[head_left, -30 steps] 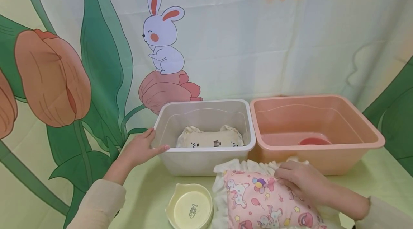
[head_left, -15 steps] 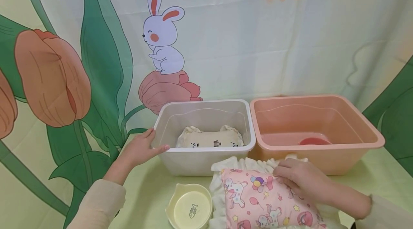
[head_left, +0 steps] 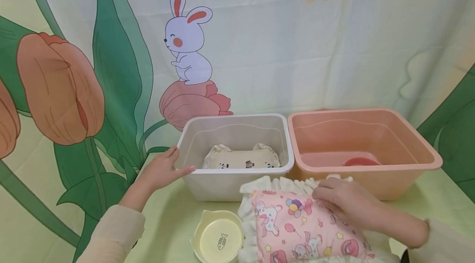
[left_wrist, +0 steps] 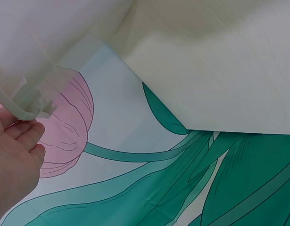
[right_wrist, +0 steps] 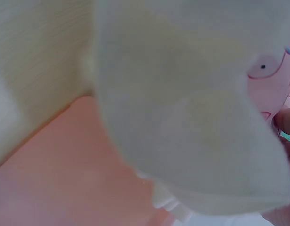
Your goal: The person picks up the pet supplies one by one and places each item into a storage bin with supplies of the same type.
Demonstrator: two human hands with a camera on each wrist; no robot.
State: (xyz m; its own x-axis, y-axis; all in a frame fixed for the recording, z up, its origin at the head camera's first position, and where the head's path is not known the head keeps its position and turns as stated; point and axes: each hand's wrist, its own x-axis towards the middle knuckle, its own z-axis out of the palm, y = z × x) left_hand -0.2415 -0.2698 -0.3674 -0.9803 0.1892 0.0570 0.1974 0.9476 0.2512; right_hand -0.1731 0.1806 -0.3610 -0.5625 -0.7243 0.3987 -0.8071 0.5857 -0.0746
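Observation:
A small pink pillow [head_left: 297, 226] with a white ruffled edge and unicorn and balloon prints is in front of the two bins. My right hand [head_left: 345, 201] pinches it near its upper right edge. In the right wrist view the white ruffle [right_wrist: 182, 103] fills much of the frame. My left hand [head_left: 161, 170] grips the front left corner of a white plastic bin [head_left: 237, 182], its thumb along the front rim; in the left wrist view its fingertips [left_wrist: 29, 134] curl at the rim. A cream pillow [head_left: 243, 159] with animal prints lies inside that bin.
To the right, touching the white bin, stands a pink plastic bin [head_left: 356, 180] with a red round item [head_left: 361, 161] inside, partly hidden. A yellow cat-eared bowl [head_left: 219, 236] sits left of the pink pillow on the pale green tabletop [head_left: 167, 221]. Behind hangs a printed curtain [head_left: 289, 48].
The pink pillow has moved slightly up and left in the head view, with my right hand holding it. My left hand and the bins stay where they were.

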